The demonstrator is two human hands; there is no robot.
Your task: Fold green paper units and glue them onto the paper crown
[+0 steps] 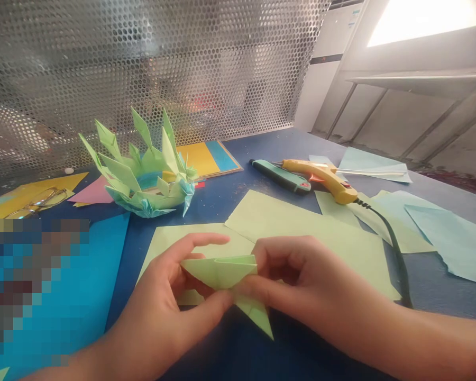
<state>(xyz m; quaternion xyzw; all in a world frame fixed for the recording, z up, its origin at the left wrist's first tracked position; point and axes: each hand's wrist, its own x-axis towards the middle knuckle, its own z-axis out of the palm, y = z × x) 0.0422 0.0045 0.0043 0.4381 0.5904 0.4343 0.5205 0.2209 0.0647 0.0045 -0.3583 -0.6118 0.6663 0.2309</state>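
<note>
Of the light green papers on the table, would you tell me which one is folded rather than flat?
The small piece pinched between the left hand and right hand: it is creased into a pointed shape, while the other green sheets lie flat on the table.

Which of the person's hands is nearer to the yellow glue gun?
The right hand. It sits just below and left of the yellow glue gun, pinching the folded green paper. The left hand holds the paper's other side, farther left of the gun.
</note>
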